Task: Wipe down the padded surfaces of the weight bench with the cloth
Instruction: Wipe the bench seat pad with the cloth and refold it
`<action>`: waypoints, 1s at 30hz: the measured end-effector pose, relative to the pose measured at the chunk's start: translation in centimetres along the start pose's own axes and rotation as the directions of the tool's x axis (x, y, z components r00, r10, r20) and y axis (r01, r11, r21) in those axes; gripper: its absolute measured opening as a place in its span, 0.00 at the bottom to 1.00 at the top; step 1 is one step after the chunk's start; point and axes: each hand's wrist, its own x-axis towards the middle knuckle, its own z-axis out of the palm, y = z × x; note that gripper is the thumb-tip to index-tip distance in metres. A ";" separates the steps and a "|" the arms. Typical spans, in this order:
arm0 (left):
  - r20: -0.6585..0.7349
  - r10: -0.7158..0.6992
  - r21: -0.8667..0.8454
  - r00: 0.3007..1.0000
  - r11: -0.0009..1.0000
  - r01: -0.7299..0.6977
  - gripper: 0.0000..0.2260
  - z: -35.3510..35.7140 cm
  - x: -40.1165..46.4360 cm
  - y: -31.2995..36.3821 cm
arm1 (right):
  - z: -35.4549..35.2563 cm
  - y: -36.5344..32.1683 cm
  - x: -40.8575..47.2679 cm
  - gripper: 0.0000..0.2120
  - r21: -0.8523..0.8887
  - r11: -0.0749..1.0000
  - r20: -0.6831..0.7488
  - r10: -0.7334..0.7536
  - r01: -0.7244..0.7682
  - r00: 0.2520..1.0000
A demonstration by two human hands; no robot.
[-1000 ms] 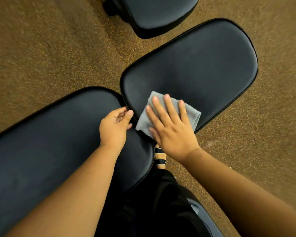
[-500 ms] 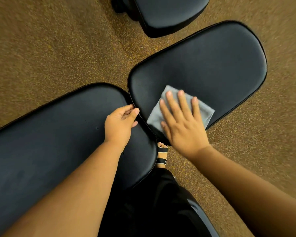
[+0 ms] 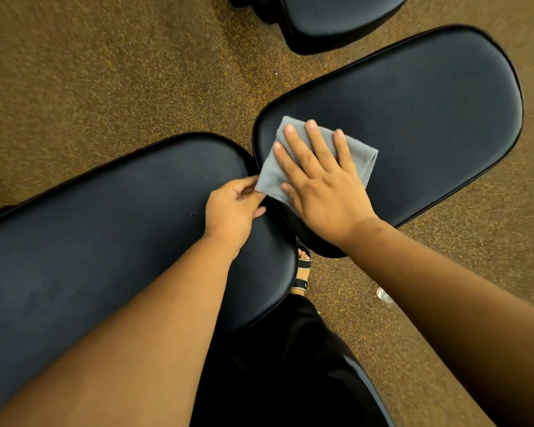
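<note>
Head view: your right hand (image 3: 321,186) presses flat on the cloth (image 3: 356,155) at the pad's (image 3: 429,118) near corner; left hand (image 3: 233,208) pinches its edge, so wiping may bunch it.

grey cloth (image 3: 318,155) lies flat on the black seat pad (image 3: 413,118) above speckled floor (image 3: 105,72).

The bench pads (image 3: 413,118) were plain black vinyl with a dull sheen, and the cloth (image 3: 361,158) was a soft grey. The floor (image 3: 105,72) was brown rubber flecked all over with yellow. The sandal (image 3: 302,272) had black and tan straps, the trousers (image 3: 275,365) were black.
</note>
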 end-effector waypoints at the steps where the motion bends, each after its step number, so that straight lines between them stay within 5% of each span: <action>1: -0.003 -0.002 -0.014 1.000 1.000 0.002 0.13 0.1 0.0 0.1 | 0.1 0.0 -1.2 0.27 -0.003 1.000 0.008 -0.022 0.022 1.000; 8: -0.006 -0.006 -0.006 1.000 1.000 0.006 0.14 -0.1 0.1 0.1 | 0.6 0.6 -8.6 0.28 -0.037 0.987 0.068 -0.151 0.154 0.986; 19: 0.028 -0.035 -0.061 0.999 0.997 0.037 0.08 -0.2 0.2 0.1 | -0.9 0.9 4.0 0.26 -0.041 0.998 -0.013 -0.058 0.057 0.998; 30: 0.100 -0.096 -0.050 0.990 0.994 0.101 0.11 -0.7 0.1 1.0 | 0.4 1.1 -8.7 0.28 -0.056 0.940 0.133 -0.326 0.335 0.936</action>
